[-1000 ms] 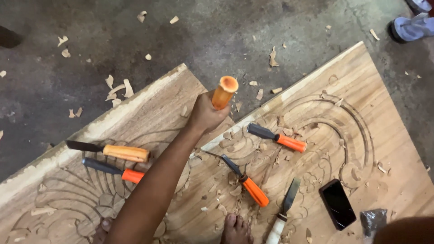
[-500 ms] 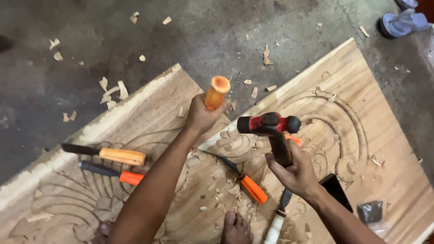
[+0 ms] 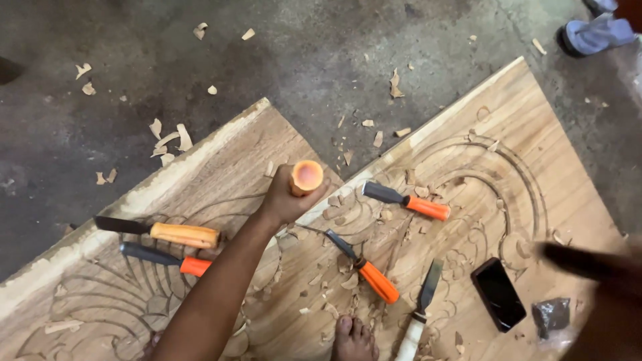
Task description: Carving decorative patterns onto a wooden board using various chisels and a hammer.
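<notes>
My left hand (image 3: 284,199) grips an orange-handled chisel (image 3: 306,176) upright, its tip down on the seam between two carved wooden panels (image 3: 515,113). My right hand (image 3: 618,277) is a dark blur at the lower right edge. It holds a mallet (image 3: 575,261), whose dark shaft streaks leftward above the right panel. My bare foot (image 3: 352,337) rests on the wood at the bottom.
Loose chisels lie on the panels: two orange-handled ones (image 3: 428,208) (image 3: 378,281) at centre, a yellow-handled (image 3: 184,234) and another orange one (image 3: 194,266) at left, a white-handled one (image 3: 416,331). A black phone (image 3: 498,294) and small bag (image 3: 552,314) lie right. Another person's shoe (image 3: 595,33) is top right.
My right hand came in with the mallet raised over the chisel, then swung out to the lower right edge. The left hand keeps the chisel in place.
</notes>
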